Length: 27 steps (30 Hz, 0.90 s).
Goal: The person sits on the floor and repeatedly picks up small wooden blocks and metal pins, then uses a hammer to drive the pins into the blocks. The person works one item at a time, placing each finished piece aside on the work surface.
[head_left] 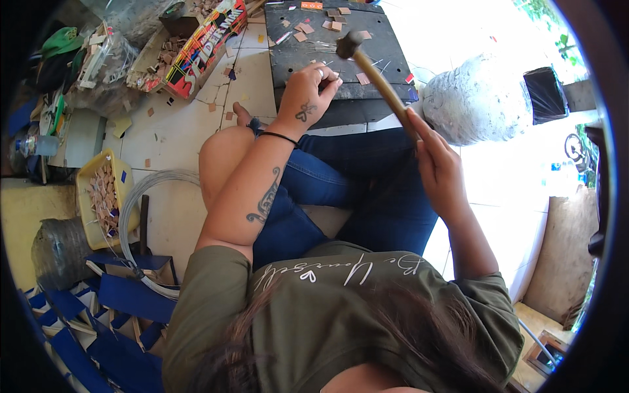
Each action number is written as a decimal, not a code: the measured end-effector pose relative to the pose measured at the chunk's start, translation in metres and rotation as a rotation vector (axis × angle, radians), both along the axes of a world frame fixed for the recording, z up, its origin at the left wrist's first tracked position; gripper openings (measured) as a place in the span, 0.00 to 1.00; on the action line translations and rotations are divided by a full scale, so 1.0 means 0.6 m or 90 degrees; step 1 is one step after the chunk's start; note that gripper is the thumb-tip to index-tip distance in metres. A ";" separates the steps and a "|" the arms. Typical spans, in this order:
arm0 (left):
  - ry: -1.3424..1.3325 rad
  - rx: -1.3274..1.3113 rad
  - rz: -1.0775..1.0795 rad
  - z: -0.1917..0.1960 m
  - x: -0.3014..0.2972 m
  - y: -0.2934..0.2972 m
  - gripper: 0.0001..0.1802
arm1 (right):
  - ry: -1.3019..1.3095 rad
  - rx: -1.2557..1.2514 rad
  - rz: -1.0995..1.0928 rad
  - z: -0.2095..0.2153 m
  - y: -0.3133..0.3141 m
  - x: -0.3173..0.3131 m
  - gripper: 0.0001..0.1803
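Right fingers clamp a raised hammer; left fingers are pinched together, contents unclear. Work seems partway: loose squares lie unused on the surface.

Lit by strong daylight from the right; blown out to white across the floor there; dimmer at lower left, over the blue boxes; bent along the edges by fisheye distortion; darkened to black in the corners.
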<state>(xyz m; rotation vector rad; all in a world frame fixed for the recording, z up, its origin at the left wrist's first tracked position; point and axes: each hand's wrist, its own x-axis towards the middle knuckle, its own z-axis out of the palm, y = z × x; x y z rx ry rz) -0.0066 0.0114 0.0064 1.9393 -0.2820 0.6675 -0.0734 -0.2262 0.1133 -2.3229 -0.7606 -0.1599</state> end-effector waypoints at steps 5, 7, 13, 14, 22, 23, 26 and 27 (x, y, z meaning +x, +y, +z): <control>0.053 0.017 0.005 -0.001 -0.004 0.000 0.05 | 0.078 -0.096 -0.021 0.000 -0.010 0.001 0.27; 0.005 0.018 0.005 -0.001 -0.002 0.000 0.05 | 0.046 -0.048 -0.033 0.001 -0.010 0.001 0.27; 0.026 0.012 0.004 0.000 -0.002 -0.001 0.05 | 0.022 -0.039 0.006 0.009 -0.004 -0.006 0.27; 0.029 0.014 0.006 0.000 -0.002 -0.001 0.05 | 0.063 -0.081 -0.002 0.008 -0.002 -0.006 0.27; 0.052 0.004 0.009 0.001 -0.005 -0.002 0.05 | 0.051 -0.038 0.006 0.005 -0.006 -0.007 0.28; 0.042 0.006 0.003 0.001 -0.004 -0.002 0.05 | 0.036 -0.034 0.007 0.005 -0.004 -0.007 0.28; 0.006 0.005 0.002 -0.002 -0.003 -0.001 0.05 | 0.015 -0.004 0.000 0.006 -0.002 -0.008 0.28; 0.003 0.006 0.004 -0.003 -0.003 -0.001 0.05 | -0.015 0.028 0.015 0.006 -0.002 -0.010 0.28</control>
